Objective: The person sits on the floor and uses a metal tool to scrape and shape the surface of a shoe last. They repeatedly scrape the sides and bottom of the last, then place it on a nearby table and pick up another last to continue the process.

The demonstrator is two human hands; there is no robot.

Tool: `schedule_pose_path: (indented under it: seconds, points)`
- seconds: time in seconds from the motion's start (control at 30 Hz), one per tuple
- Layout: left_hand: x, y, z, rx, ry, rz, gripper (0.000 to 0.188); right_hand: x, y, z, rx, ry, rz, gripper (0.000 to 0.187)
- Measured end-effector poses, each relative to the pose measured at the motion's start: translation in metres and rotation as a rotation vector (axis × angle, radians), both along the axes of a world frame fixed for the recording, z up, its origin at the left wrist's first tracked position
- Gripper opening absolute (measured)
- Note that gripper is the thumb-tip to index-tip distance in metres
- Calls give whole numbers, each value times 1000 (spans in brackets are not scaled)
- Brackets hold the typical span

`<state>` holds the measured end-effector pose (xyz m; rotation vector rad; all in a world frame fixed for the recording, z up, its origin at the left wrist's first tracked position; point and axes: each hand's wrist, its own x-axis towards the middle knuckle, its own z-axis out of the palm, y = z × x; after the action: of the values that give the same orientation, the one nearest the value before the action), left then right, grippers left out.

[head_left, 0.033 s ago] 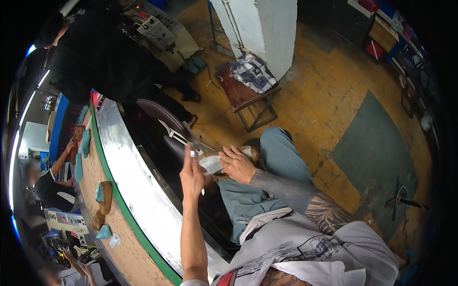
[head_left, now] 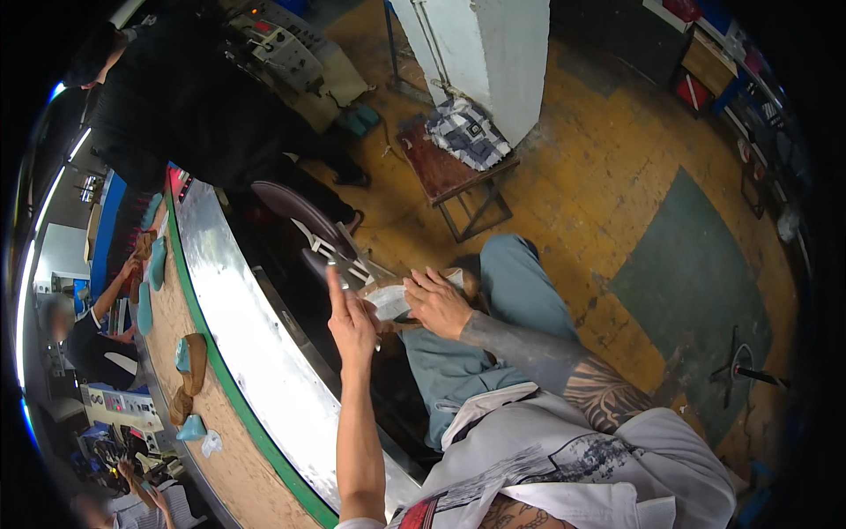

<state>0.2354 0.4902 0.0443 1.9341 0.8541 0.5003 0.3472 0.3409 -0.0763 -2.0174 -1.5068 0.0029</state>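
My left hand (head_left: pixel 352 333) is closed around a slim metal tool, its index finger stretched forward. The tool's shiny end (head_left: pixel 332 262) shows by that fingertip, and its other end (head_left: pixel 378 346) pokes out beside the palm. The tool's kind cannot be made out. On my lap lies a brown shoe piece (head_left: pixel 388 301) with a pale, whitish face turned up. My right hand (head_left: pixel 438 305) rests over it, fingers spread and pressed against its surface, thumb hidden. The left hand is right beside the shoe piece's near-left end; whether the tool touches it cannot be told.
Left of me runs a workbench with a shiny metal strip (head_left: pixel 233 295) and green edging. Teal shoe lasts (head_left: pixel 158 263) and brown shoe uppers (head_left: pixel 195 363) lie along it. A dark chair (head_left: pixel 300 207) and wooden stool (head_left: pixel 432 172) stand ahead. Several people work nearby.
My left hand has tilted and shifted slightly left with the tool, its fingertip swinging away from the shoe piece. My right hand and the shoe piece have hardly moved.
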Motion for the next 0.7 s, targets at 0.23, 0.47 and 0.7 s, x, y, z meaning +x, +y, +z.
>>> schedule_pose_path:
  seconds: [0.23, 0.47, 0.7]
  points:
    - [-3, 8, 9, -101, 225, 33, 58, 6, 2, -2, -5, -39, 9, 46]
    - [-10, 7, -25, -169, 394, -48, 57, 13, -2, 4, 4, 5, 46, 53]
    - [-8, -1, -19, -118, 590, 14, 61, 40, -54, 27, -148, 34, -243, 59]
